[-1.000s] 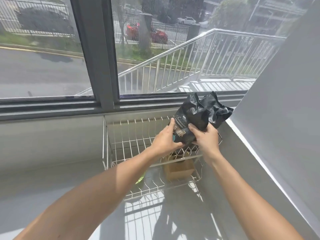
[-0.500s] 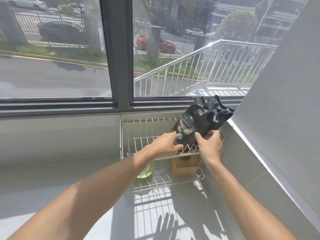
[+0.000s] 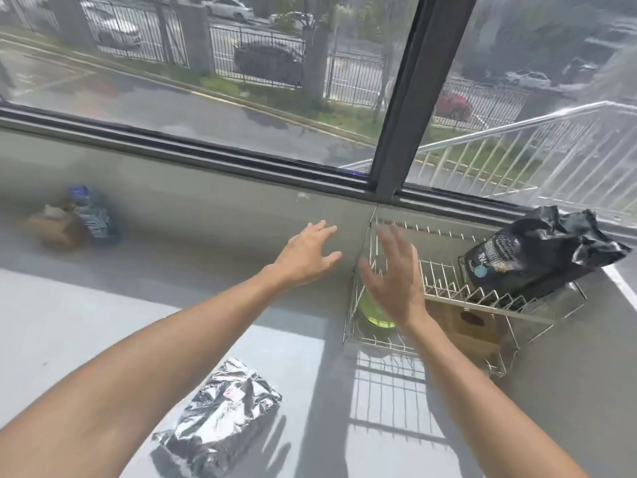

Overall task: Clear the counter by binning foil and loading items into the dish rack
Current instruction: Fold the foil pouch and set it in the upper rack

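A wire dish rack [image 3: 444,288] stands at the right of the counter under the window. A crumpled black bag [image 3: 537,257] rests upright on its upper tier. Below it sit a brown box [image 3: 468,326] and a green plate [image 3: 374,310]. My left hand [image 3: 306,257] hovers empty with fingers spread, left of the rack. My right hand [image 3: 393,281] is in front of the rack's left end, also spread and empty. A crumpled foil packet [image 3: 220,412] lies on the counter near me, under my left forearm.
At the far left against the wall stand a blue-capped bottle [image 3: 91,215] and a brown box [image 3: 51,225], both blurred. A white wall edge [image 3: 620,284] closes the right side. Grey counter [image 3: 103,322] stretches between the foil and those items.
Both hands let go of the black bag, which now stays on the rack's upper tier. The hands drew back to the left and the view swung left, revealing the foil and far-left items.
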